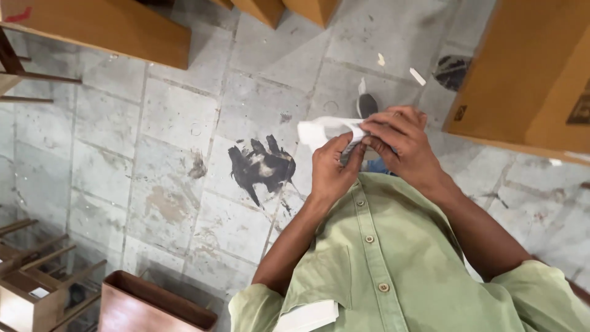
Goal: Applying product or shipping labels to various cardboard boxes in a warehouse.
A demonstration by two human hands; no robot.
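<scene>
I see my left hand and right hand both pinching a white folded paper between thumb and fingertips, chest-high for control.

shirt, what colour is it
Light green shirt with pale buttons, in the head view.

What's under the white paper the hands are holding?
Below the white paper is grey tiled floor with a black paint splotch. A shoe peeks out beyond it. Both hands cover the paper's right end.
</scene>
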